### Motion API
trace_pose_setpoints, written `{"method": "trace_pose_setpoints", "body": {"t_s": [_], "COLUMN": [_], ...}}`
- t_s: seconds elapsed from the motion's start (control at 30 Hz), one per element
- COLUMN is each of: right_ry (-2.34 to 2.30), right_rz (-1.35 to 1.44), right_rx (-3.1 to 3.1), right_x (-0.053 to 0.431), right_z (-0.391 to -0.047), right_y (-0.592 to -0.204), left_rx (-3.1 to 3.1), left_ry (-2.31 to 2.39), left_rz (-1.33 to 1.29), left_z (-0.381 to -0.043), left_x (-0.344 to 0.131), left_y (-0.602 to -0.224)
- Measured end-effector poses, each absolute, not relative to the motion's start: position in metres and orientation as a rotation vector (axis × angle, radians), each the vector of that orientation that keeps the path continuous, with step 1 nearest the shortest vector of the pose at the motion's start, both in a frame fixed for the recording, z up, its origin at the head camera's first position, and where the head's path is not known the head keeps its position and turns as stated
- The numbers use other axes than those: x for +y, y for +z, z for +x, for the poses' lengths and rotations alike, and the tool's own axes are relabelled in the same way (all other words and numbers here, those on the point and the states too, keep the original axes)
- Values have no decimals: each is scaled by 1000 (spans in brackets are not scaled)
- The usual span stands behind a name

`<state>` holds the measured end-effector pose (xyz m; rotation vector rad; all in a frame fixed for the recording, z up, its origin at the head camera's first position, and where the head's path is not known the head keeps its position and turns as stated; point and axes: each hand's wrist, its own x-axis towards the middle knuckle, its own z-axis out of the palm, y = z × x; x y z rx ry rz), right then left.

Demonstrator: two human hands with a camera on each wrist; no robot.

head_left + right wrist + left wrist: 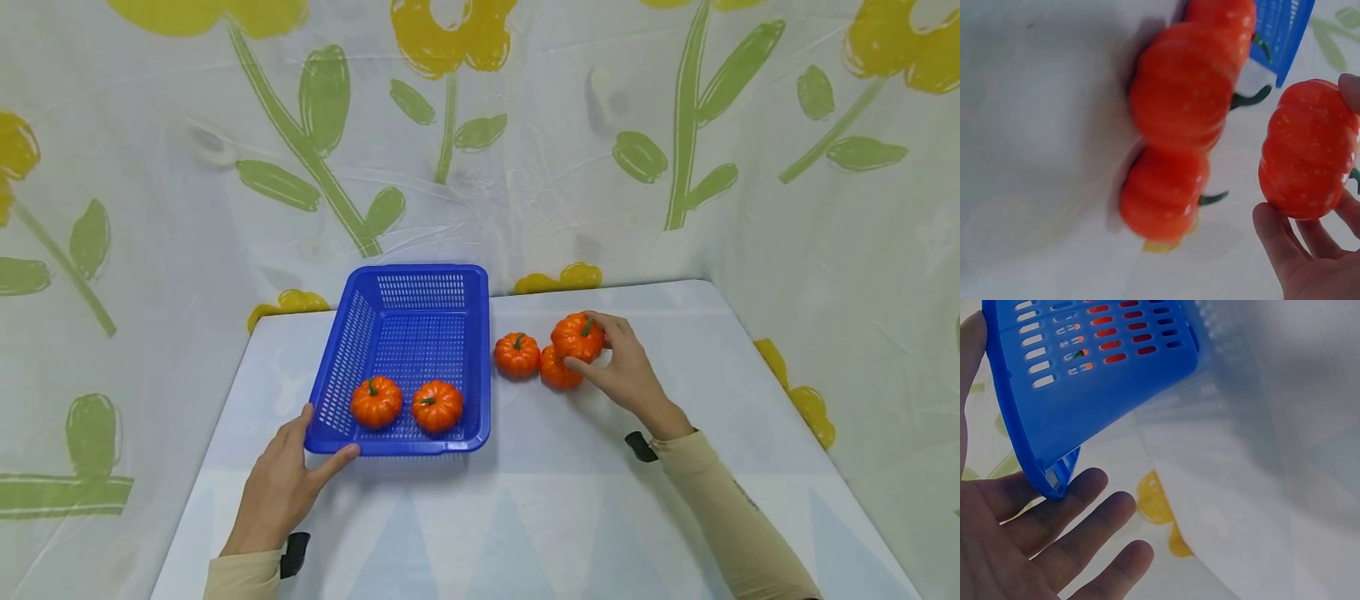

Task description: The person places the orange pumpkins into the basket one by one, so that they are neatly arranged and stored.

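Note:
A small orange toy pumpkin (576, 337) with a green stem is held between the thumb and fingers of my right hand (626, 371), above the table. Beneath it sits a second pumpkin (558, 371), and a third pumpkin (517, 356) is left of that. The right wrist view shows another pumpkin (1166, 197) on the table, mostly hidden behind my hand in the head view. My left hand (281, 479) touches the near left corner of a blue plastic basket (483, 358), its fingers (1094, 522) spread and fairly straight. Two pumpkins (377, 402) lie inside at the near end.
The white table (600, 517) has a pale blue triangle pattern toward its near side. A curtain (555, 167) printed with yellow flowers and green leaves hangs behind and beside it. The basket stands left of the loose pumpkins.

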<state>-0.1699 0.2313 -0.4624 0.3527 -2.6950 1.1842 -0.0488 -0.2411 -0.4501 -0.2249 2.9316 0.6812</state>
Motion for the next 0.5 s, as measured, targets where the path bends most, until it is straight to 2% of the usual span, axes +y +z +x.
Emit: {"method": "trace_pose_setpoints", "body": {"t_s": [0.5], "right_ry": [1154], "right_rz": [610], "right_rx": [-2677], "right_x": [162], "right_z": [-178], "right_y": [-444], "left_rx": [2982], "left_ry": [693], "left_rz": [-182], "left_z": [-48], "left_x": [-243], "left_y": [-452]}}
